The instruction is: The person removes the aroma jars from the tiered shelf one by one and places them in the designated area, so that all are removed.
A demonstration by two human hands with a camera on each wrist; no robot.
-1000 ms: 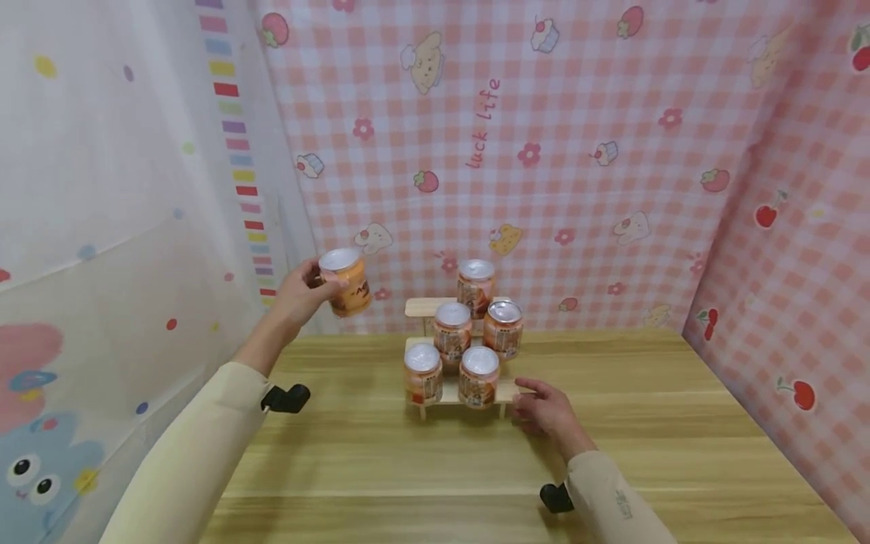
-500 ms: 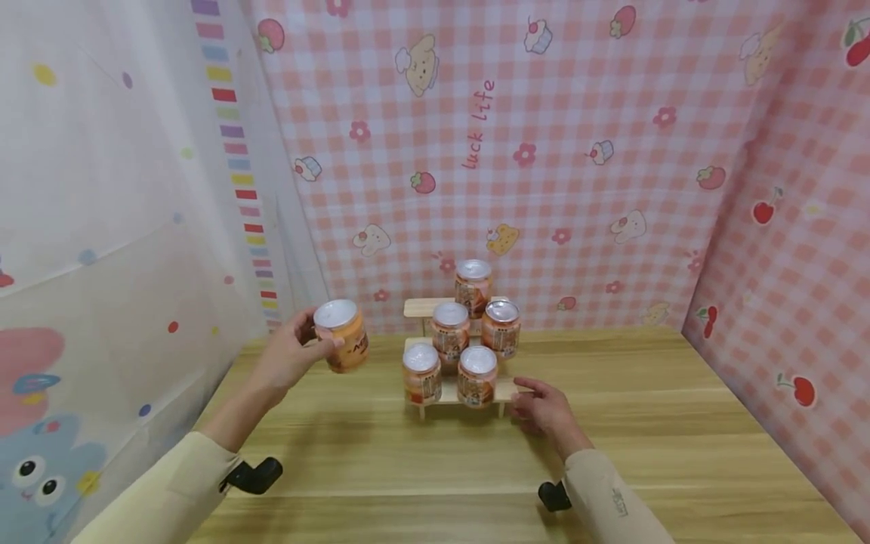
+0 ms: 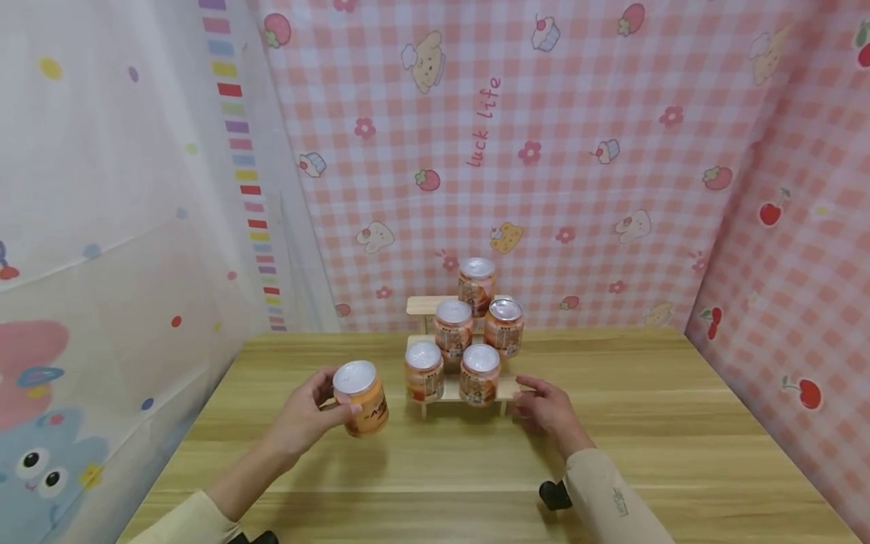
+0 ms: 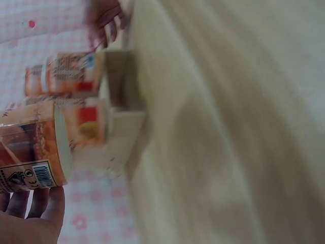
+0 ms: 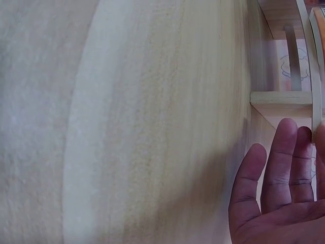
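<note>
We have lowered the held can (image 3: 371, 408).
Our left hand (image 3: 309, 419) grips it above the table (image 3: 680, 438), near the stand's (image 3: 510, 390) front tier but off it; our right hand (image 3: 549, 414), fingers unclenched, is at the right end.

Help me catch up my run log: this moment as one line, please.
left hand: holds orange can above table | right hand: at right end of rack | on rack: five upright cans
</note>
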